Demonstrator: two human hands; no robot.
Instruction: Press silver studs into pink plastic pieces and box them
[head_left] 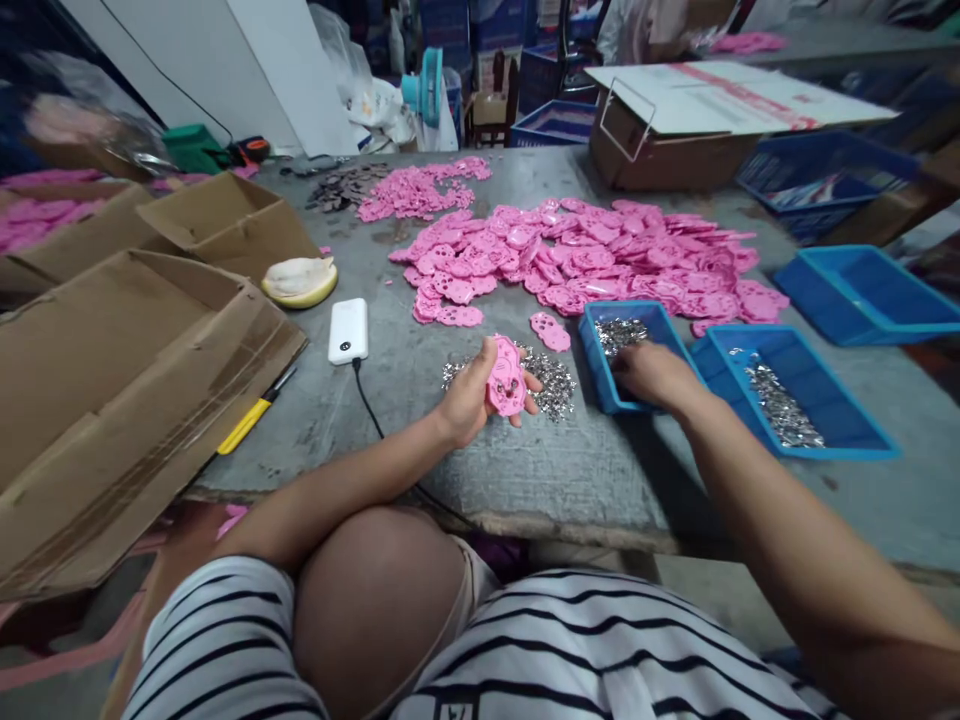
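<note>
In my left hand (469, 400) lies a pink plastic piece (506, 372) with a scalloped outline and small holes, gripped between thumb and fingers. Beneath and behind that hand, a heap of small shiny metal parts (553, 385) spreads over the table. My right hand (651, 372) reaches into a blue bin (611, 405) that holds more small metal parts (619, 334); its fingertips are hidden among them. One loose pink piece (550, 331) lies between the two hands. A large pile of similar pink pieces (592, 255) sits beyond them.
Right of my hand stand a second blue bin (862, 425) with metal parts and another blue bin (885, 290). A white power bank (348, 330) with a cable, a yellow cutter (244, 427), a fruit rind (300, 285) and cardboard boxes (135, 390) are at left.
</note>
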